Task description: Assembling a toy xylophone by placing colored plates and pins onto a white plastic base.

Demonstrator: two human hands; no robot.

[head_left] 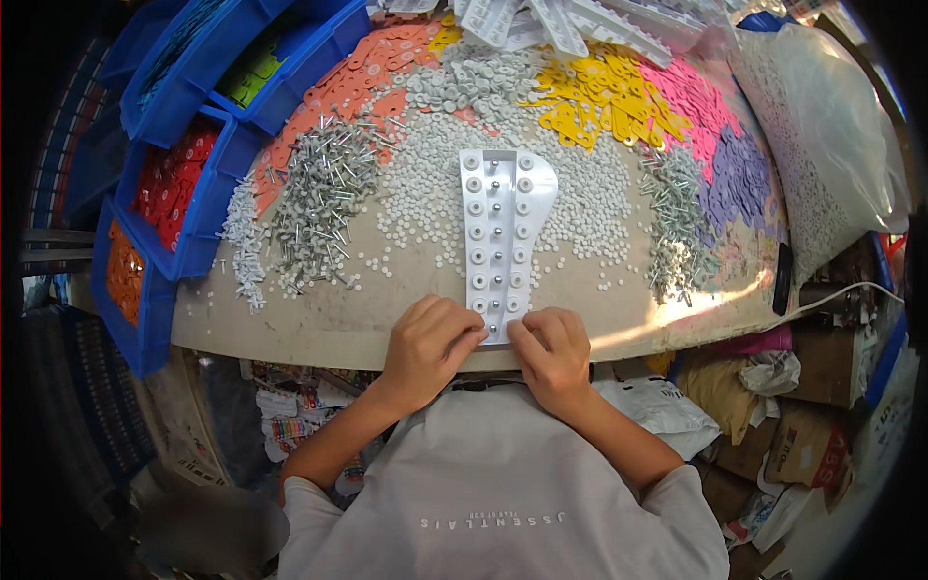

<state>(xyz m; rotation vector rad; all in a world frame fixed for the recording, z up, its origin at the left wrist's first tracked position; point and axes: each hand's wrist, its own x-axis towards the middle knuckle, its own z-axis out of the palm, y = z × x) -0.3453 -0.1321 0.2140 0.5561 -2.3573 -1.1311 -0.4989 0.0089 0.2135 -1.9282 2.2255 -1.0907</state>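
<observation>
A white plastic jig plate (501, 232) with two rows of round sockets lies lengthwise on the table (319, 324), reaching from the middle to the near edge. Small white caps and metal pins sit in its sockets. My left hand (430, 343) rests curled at the plate's near left corner, fingertips touching it. My right hand (551, 348) is curled at the near right corner, thumb and forefinger pinched on the plate's edge. Whether either hand holds a small part is hidden by the fingers.
Loose white caps (425, 208) and piles of metal pins (324, 193) (677, 227) flank the plate. Orange (358, 77), yellow (599, 97), pink and purple (739, 179) plastic tags lie behind. Blue bins (184, 193) stand left, a clear bag (831, 145) right.
</observation>
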